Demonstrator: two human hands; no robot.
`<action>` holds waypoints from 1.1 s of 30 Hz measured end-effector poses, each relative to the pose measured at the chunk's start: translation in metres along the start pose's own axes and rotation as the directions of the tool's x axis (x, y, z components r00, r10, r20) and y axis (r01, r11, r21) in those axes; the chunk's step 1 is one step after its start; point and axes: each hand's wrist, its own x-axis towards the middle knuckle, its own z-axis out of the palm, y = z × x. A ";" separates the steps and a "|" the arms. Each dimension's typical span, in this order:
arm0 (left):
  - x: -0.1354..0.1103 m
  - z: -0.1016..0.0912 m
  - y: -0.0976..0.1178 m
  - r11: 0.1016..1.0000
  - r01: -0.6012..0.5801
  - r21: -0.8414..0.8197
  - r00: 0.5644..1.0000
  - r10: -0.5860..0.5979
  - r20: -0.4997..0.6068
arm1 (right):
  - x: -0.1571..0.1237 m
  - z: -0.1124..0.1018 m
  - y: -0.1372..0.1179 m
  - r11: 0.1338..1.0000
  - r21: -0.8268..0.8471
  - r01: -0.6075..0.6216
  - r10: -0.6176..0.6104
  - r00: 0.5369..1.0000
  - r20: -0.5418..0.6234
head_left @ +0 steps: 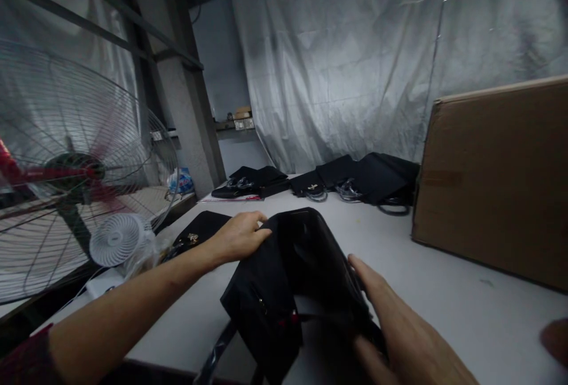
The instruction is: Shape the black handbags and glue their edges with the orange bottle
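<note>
The left hand gripped the rim of a black bag, which gaped open between both hands. The right hand touched the bag's other side; whether it gripped, I could not tell. Beyond the right hand stood a cardboard box; left of the left hand, a small fan.

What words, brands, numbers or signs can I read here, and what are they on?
Nothing is legible.
Blue packet at left: pale marks, too blurred to read.
Small boxes at the back: too small to read.
Open black bag in front: no lettering I can make out.
Cardboard box: no print I can make out.
</note>
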 end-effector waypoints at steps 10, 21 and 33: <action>0.016 -0.010 -0.001 0.999 -0.043 -0.018 0.977 0.038 -0.209 | 0.016 -0.021 0.005 0.971 0.130 -0.202 0.187 0.975 0.116; 0.057 0.003 0.052 0.613 -0.790 -0.014 0.610 0.787 0.094 | 0.045 -0.054 0.043 0.897 0.364 -0.252 0.149 0.946 0.288; 0.075 0.015 0.032 0.760 -0.649 -0.040 0.761 0.649 -0.010 | 0.059 -0.048 0.063 0.863 0.462 -0.203 0.178 0.979 0.097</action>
